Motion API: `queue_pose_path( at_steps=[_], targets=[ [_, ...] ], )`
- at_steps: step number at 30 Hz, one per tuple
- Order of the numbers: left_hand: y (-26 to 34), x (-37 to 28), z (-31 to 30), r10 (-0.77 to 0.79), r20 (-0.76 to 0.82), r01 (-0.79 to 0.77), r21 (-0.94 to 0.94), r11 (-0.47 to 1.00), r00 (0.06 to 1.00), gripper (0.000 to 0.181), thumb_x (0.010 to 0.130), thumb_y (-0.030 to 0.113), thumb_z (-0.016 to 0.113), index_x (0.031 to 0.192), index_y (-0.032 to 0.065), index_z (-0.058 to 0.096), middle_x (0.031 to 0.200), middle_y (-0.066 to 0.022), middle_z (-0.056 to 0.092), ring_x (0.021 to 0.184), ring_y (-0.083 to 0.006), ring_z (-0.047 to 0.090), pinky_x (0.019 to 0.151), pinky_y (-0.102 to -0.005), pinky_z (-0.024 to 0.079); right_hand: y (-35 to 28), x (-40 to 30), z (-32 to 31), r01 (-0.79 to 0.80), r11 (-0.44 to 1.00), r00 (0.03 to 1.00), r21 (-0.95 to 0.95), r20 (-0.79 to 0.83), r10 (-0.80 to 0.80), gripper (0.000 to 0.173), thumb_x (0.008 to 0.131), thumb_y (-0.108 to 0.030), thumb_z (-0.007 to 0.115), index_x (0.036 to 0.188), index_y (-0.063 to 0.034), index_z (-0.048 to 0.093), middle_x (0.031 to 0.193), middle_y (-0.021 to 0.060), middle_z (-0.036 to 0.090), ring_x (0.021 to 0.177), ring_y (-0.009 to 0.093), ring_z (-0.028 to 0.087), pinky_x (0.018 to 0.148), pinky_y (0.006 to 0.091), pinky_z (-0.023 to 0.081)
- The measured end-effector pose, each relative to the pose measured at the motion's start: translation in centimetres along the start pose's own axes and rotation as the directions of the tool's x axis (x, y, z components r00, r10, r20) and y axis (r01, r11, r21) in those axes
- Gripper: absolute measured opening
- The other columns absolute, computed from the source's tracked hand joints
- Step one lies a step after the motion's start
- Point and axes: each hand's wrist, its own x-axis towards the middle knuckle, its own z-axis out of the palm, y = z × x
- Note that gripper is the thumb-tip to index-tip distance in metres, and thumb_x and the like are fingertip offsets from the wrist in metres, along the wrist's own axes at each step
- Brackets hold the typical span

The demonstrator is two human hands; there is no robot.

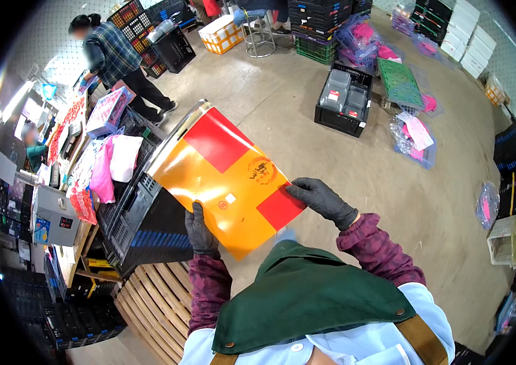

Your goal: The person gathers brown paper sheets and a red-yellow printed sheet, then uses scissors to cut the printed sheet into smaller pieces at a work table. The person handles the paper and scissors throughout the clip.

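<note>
Both my hands wear dark gloves and hold a glossy orange-and-red printed packaging sheet (221, 182), tilted in front of my green apron (312, 296). My left hand (201, 232) grips its lower left edge, thumb on the printed face. At the right edge, by a red square, my right hand (324, 200) pinches it between thumb and fingers. A silvery, layered-looking band runs along the far upper left edge. Dark stamped marks and a small white square show on the orange. The underside is hidden from me.
Black crates (162, 244) stand beside my left hand, above a slatted wooden platform (153, 301). A black crate (338, 123) of clear plastic boxes sits on the floor ahead. One person (116, 59) stands at the long worktable with red items; another (34, 146) is farther left.
</note>
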Motion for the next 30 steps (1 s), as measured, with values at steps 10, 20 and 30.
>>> queue_pose_path(
  at_steps=[10, 20, 30],
  targets=[
    [-4.9, 18.4, 4.5, -0.06, -0.041, 0.055, -0.115, 0.992, 0.997, 0.031, 0.091, 0.021, 0.047, 0.114, -0.0002, 0.048, 0.107, -0.0091, 0.056, 0.094, -0.0197, 0.056, 0.079, -0.0314, 0.047, -2.8, 19.3, -6.5, -0.089, 0.995, 0.994, 0.047, 0.067, 0.085, 0.03, 0.086, -0.029, 0.057, 0.09, 0.0002, 0.061, 0.072, 0.0052, 0.062, 0.059, 0.01, 0.058, 0.058, 0.0224, 0.046],
    [-5.8, 33.9, 9.4, 0.033, -0.023, -0.03, 0.099, 0.995, 0.999, 0.029, 0.092, 0.021, 0.045, 0.112, 0.0002, 0.049, 0.101, -0.0059, 0.057, 0.087, -0.0131, 0.053, 0.075, -0.0248, 0.043, -9.6, 40.1, -9.8, 0.051, 0.997, 0.994, 0.055, 0.097, -0.056, 0.032, 0.087, -0.027, 0.055, 0.1, 0.0025, 0.06, 0.084, 0.0026, 0.062, 0.075, 0.007, 0.054, 0.069, 0.0233, 0.044],
    [-7.6, 50.3, 12.8, 0.067, -0.145, 0.002, 0.43, 0.903, 0.987, 0.014, 0.089, 0.02, 0.051, 0.091, 0.0065, 0.057, 0.074, 0.0044, 0.053, 0.063, -0.0056, 0.046, 0.054, -0.0212, 0.036, -11.7, 59.4, -14.7, 0.114, 0.972, 0.978, 0.207, 0.15, -0.146, 0.035, 0.084, -0.028, 0.06, 0.096, 0.0044, 0.06, 0.081, 0.0032, 0.062, 0.074, 0.009, 0.055, 0.068, 0.0233, 0.046]
  ],
)
